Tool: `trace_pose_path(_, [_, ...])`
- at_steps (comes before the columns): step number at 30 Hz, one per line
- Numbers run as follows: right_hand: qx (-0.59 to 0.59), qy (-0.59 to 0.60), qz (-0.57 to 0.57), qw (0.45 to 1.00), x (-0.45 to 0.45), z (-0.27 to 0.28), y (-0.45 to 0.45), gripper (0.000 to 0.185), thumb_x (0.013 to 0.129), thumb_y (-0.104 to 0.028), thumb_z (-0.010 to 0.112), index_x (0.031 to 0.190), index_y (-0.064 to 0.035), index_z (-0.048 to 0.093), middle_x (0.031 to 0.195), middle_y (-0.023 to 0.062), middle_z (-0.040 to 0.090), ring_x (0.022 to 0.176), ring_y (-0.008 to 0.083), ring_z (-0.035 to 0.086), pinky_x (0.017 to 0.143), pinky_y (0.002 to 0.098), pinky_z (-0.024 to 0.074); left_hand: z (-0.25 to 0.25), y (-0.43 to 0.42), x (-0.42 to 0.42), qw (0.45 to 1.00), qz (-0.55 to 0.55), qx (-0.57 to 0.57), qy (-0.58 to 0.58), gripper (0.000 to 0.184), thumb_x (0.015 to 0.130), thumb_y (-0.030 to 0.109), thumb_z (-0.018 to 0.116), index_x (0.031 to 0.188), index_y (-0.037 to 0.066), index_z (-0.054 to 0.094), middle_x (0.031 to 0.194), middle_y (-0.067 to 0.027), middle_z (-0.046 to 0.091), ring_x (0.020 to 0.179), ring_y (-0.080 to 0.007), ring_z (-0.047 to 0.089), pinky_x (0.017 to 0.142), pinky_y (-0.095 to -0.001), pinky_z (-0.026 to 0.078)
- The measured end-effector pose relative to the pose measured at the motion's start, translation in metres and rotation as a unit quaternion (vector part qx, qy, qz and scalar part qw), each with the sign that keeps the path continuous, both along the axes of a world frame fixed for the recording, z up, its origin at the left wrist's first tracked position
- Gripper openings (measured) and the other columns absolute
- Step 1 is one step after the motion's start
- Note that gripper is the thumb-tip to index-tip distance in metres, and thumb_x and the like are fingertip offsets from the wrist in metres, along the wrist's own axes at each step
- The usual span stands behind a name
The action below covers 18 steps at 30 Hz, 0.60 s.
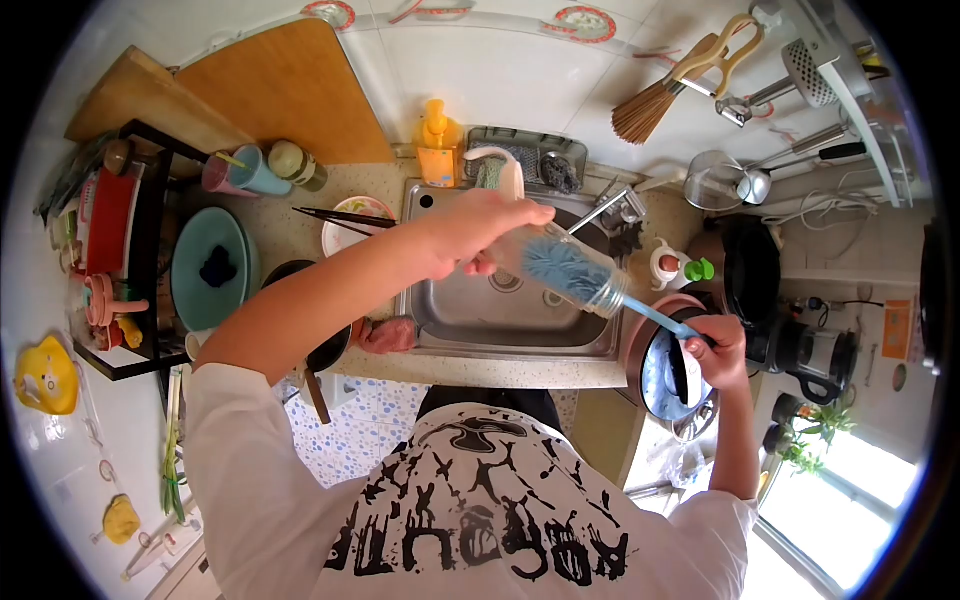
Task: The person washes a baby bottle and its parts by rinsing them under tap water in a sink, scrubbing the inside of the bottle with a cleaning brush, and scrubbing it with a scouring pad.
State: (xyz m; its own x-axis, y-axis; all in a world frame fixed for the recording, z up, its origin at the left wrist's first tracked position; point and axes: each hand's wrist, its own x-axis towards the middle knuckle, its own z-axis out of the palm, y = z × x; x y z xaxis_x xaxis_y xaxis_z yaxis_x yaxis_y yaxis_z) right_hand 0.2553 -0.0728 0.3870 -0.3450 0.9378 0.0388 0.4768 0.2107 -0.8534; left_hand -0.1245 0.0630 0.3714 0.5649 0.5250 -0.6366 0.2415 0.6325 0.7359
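Over the sink (470,325), my left hand (475,235) is wrapped around a clear bottle (606,294), tilted with its mouth toward the right. Inside it is the fluffy blue head of a bottle brush (560,262). The brush's light-blue handle comes out of the mouth, and my right hand (718,352) grips its end with closed fingers. A white curved piece (508,172) rises just behind my left hand; its lower part is hidden.
An orange pump bottle (437,150) and a drying rack (565,155) stand behind the sink, near the metal tap (622,208). A lidded pot (655,375) lies below my right hand. Left are a bowl with chopsticks (345,228), a pan (325,345) and a teal basin (205,300).
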Motion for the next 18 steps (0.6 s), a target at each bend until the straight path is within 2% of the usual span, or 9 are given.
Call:
trace_pose_path(4, [-0.011, 0.018, -0.001, 1.0, 0.008, -0.004, -0.005, 0.042, 0.089, -0.036, 0.075, 0.083, 0.0047, 0.068, 0.062, 0.007, 0.059, 0.053, 0.0158, 0.052, 0.051, 0.0287, 0.0397, 0.009, -0.003, 0.005, 1.0, 0.024, -0.008, 0.002, 0.037, 0.09, 0.049, 0.065, 0.089, 0.012, 0.062, 0.066, 0.0022, 0.056, 0.044, -0.0073, 0.045, 0.038, -0.023, 0.029])
trace_pose_path(7, [0.015, 0.021, 0.026, 0.999, -0.017, -0.01, 0.004, 0.053, 0.089, -0.046, 0.073, 0.078, 0.0053, 0.065, 0.06, 0.0072, 0.057, 0.05, 0.0148, 0.051, 0.048, 0.0296, 0.0372, 0.009, -0.009, 0.016, 0.999, -0.029, 0.013, 0.006, 0.039, 0.09, 0.05, 0.064, 0.092, 0.011, 0.063, 0.069, 0.0006, 0.057, 0.044, -0.0078, 0.043, 0.038, -0.0233, 0.028])
trace_pose_path(8, [0.057, 0.029, 0.033, 0.997, -0.024, -0.013, 0.008, 0.053, 0.09, -0.046, 0.072, 0.077, 0.005, 0.065, 0.058, 0.0068, 0.055, 0.049, 0.0155, 0.05, 0.047, 0.03, 0.0361, 0.009, -0.01, 0.017, 1.0, -0.027, 0.012, 0.007, 0.039, 0.089, 0.05, 0.064, 0.092, 0.011, 0.063, 0.069, 0.0006, 0.057, 0.044, -0.0079, 0.043, 0.038, -0.0234, 0.029])
trace_pose_path(11, [0.031, 0.025, 0.022, 0.999, -0.012, -0.015, 0.003, 0.053, 0.089, -0.046, 0.073, 0.077, 0.005, 0.065, 0.057, 0.007, 0.054, 0.048, 0.0156, 0.05, 0.047, 0.0294, 0.0359, 0.008, -0.008, 0.014, 1.0, -0.019, 0.011, 0.011, 0.04, 0.089, 0.051, 0.065, 0.094, 0.011, 0.064, 0.069, 0.001, 0.056, 0.044, -0.0081, 0.043, 0.039, -0.0236, 0.03])
trace_pose_path(12, [0.003, 0.013, 0.035, 0.999, 0.005, -0.015, -0.001, 0.044, 0.088, -0.04, 0.075, 0.083, 0.0038, 0.069, 0.06, 0.0052, 0.056, 0.051, 0.0145, 0.05, 0.049, 0.0288, 0.037, 0.006, -0.007, 0.012, 1.0, -0.017, 0.012, 0.01, 0.04, 0.089, 0.051, 0.065, 0.094, 0.011, 0.064, 0.069, 0.0015, 0.056, 0.044, -0.0081, 0.044, 0.039, -0.0237, 0.03])
trace_pose_path(18, [-0.012, 0.049, 0.018, 0.999, 0.011, -0.025, -0.008, 0.047, 0.088, -0.043, 0.075, 0.084, 0.0042, 0.069, 0.057, 0.0038, 0.055, 0.05, 0.0119, 0.049, 0.047, 0.0276, 0.0367, 0.016, -0.012, 0.018, 1.0, -0.018, 0.003, 0.018, 0.039, 0.089, 0.051, 0.065, 0.093, 0.012, 0.065, 0.067, 0.0031, 0.053, 0.046, -0.008, 0.044, 0.04, -0.0235, 0.032])
